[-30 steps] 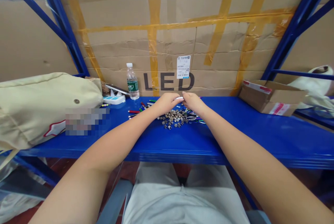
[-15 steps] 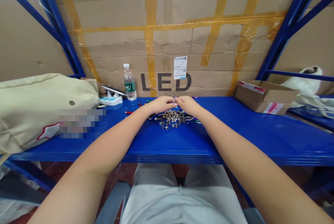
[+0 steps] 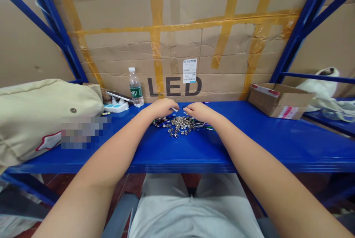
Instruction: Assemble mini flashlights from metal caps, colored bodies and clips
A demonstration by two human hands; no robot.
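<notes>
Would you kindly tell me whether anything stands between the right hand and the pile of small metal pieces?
No blocking object is visible: the right hand is near the far side of the metal pieces. Pens lie beside them, and the bottle stands off to the left.

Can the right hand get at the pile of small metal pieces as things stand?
Probably yes: the right hand is close by the small metal pieces, which lie uncovered on the blue tabletop, with nothing visible blocking the way.

Pieces [image 3: 174,110] at the hands [image 3: 162,107] too tiny to identify, beige bag [image 3: 41,110] cropped at left.
</notes>
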